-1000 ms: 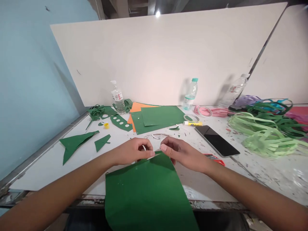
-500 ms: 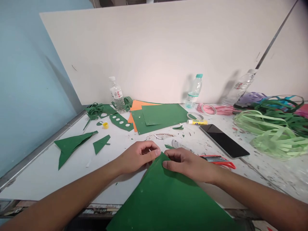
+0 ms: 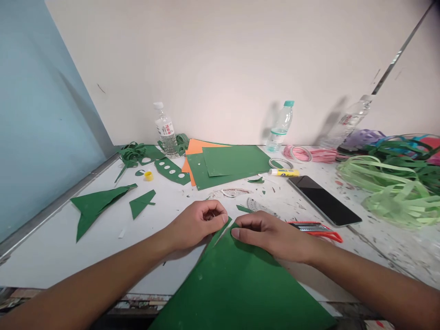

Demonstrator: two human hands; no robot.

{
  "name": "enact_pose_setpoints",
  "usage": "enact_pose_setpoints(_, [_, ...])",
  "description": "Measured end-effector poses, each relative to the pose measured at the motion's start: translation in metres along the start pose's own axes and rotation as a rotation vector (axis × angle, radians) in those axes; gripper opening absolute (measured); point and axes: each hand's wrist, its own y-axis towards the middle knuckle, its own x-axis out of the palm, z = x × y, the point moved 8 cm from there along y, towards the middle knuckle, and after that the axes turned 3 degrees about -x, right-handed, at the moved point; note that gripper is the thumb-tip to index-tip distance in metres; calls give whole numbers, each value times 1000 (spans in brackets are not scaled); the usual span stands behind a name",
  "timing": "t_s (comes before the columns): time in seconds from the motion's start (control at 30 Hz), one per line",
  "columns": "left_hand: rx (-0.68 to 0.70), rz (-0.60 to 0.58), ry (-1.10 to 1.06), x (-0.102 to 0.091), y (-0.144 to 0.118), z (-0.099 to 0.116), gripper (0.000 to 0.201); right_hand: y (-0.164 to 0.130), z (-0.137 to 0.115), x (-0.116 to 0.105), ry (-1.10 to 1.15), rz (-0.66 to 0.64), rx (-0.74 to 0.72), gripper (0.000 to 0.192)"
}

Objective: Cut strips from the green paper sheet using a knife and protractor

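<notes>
Head view: a green sheet [image 3: 240,284] is seen lying on the table [image 3: 51,256], its near part hanging over the front edge and its far tip pointing away from the person. A short split is visible at that tip, so the tearing or cutting appears barely begun; most of the sheet is uncut. The left hand [image 3: 197,222] is closed, and the narrow strip left of the split is pinched between its fingertips. The right hand [image 3: 264,231] is curled, fingertips pressed on the sheet just right of the split; whether the edge is gripped or only held down cannot be told. The tip thus lies directly between the two hands, which nearly touch. A red cutter [image 3: 316,229] rests unused just beyond the right hand, near a phone [image 3: 325,199]. Green offcuts [image 3: 99,206] lie well apart to the left, and more sheets [image 3: 227,165] are stacked farther back.
</notes>
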Motion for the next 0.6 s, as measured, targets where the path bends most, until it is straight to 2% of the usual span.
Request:
enact_pose_setpoints(0.2, [-7, -98, 41, 1, -3, 5, 32, -1, 0, 0, 14, 7, 15, 44])
enact_pose_setpoints(0.47, [-84, -283, 335, -7, -14, 13, 24, -4, 0, -12, 18, 122, 61, 41])
enact_pose_setpoints(0.6, [-116, -315, 363, -14, -15, 10, 29, -5, 3, -17, 43, 140, 81, 41])
